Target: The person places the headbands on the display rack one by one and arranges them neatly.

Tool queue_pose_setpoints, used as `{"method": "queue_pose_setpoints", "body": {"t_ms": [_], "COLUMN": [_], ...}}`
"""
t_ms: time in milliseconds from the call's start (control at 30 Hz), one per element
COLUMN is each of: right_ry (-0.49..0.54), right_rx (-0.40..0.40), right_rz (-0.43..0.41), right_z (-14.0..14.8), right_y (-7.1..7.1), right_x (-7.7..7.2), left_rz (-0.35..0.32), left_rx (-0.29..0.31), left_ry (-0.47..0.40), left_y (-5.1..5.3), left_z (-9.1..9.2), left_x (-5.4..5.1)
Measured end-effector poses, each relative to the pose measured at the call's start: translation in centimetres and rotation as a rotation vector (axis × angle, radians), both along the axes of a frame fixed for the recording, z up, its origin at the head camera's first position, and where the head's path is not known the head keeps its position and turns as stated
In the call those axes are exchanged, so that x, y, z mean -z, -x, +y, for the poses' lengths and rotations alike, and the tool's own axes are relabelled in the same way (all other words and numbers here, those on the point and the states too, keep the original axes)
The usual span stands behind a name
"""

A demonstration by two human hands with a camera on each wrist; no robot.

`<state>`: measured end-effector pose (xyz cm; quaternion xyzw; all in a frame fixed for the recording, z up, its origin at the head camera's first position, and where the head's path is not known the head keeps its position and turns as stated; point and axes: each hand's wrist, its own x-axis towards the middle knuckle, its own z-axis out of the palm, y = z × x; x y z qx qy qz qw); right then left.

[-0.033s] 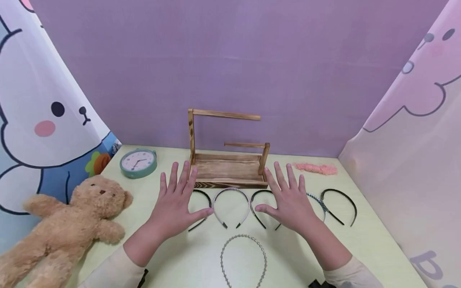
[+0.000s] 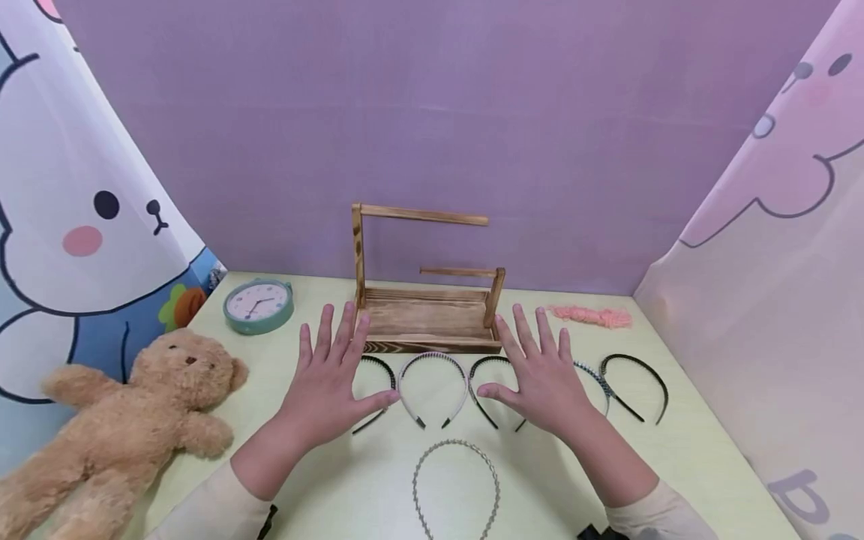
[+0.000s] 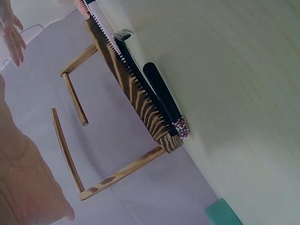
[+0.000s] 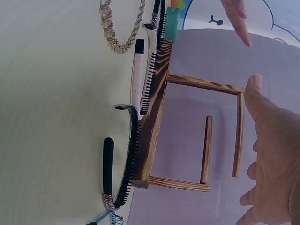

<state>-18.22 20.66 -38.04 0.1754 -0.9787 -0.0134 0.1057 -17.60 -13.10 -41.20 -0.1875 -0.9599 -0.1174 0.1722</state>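
Off to the left of the person's left hand I see a teddy bear (image 2: 128, 435) on its back, and beyond that hand, a little to its left, a green-rimmed clock (image 2: 259, 304). The left hand (image 2: 324, 401) hangs over the table (image 2: 702, 450), back up, fingers spread and thumb out, holding nothing. A black headband (image 2: 391, 375) lies partly hidden beneath its thumb. Between the hands and past them stands a wooden rack (image 2: 425, 311) with two crossbars and a shallow tray. In front of it, also between the hands, lies a pale headband (image 2: 434, 355); nearer the person, between the forearms, a beaded one (image 2: 454, 442). Another black band (image 2: 489, 359) runs partly under the right hand (image 2: 540, 386), which is spread likewise and grips nothing. Just right of that hand are a bluish headband (image 2: 594, 373), partly covered, and a dark one (image 2: 643, 362); beyond them, pink yarn (image 2: 592, 316).
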Motion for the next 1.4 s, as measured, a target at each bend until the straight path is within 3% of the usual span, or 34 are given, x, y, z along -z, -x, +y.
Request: {"method": "queue_pose_setpoints", "body": {"t_ms": [167,333,433,600,733,833,967,1133,1400], "right_ry": [0.036,0.197,0.270,0.277,0.216,0.146,0.054,0.014,0.044], "right_rx": [-0.008,-0.058,-0.119,-0.231,-0.243,-0.228,-0.223,-0.245,-0.255], "right_rz": [-0.004,-0.057,-0.175,-0.412,-0.503,-0.516,-0.490,-0.475,-0.600], "right_z": [-0.1,-1.2,-2.5,-4.8,-6.6,-7.8,-9.3,-10.4,-10.9], "right_y": [-0.4,-2.0,-3.5,-5.8,-6.9,-7.4,-7.8,-7.9,-8.4], "right_x": [-0.3,-0.7,-0.6,0.9,2.8,4.0,4.8,5.1,5.0], "left_rz": [-0.018,-0.131,-0.237,-0.434,-0.597,-0.684,-0.702,-0.702,-0.692], "left_rx": [0.002,-0.004,-0.003,0.029,0.028,-0.005,-0.018,-0.019,0.004], "left_ry": [-0.020,-0.121,-0.223,-0.361,-0.407,-0.429,-0.428,-0.426,-0.431], "left_y": [0.2,1.1,2.4,5.5,7.8,9.3,11.0,12.6,13.3], "left_z": [0.0,-1.0,-1.9,-3.5,-4.5,-4.9,-4.9,-4.8,-4.5], "left_x": [-0.1,-0.9,-1.5,-1.7,-1.2,-0.3,1.1,2.9,4.2]}}
